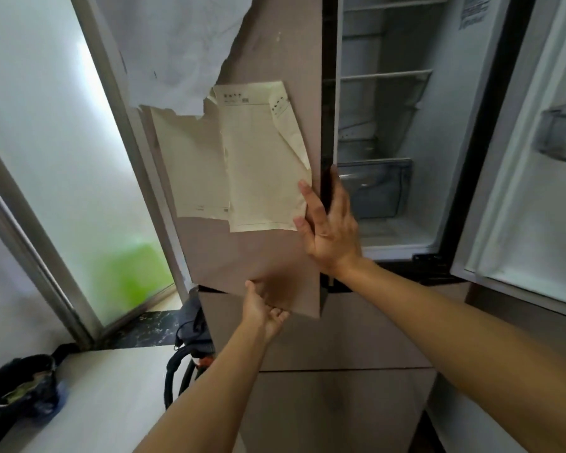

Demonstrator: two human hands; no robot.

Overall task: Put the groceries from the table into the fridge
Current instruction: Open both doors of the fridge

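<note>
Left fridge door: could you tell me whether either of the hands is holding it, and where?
Both hold the left fridge door: the right hand wraps its inner vertical edge, the left hand grips its bottom edge.

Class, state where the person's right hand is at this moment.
In the head view, the right hand grips the left fridge door's inner edge, beside the cream paper.

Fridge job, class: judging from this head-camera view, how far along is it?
Done: the right fridge door stands open, and the shelves inside look bare. In hand: the right hand grips the left door's edge, and the left hand is at its bottom edge. Left: no groceries are visible inside; none are held.
</note>
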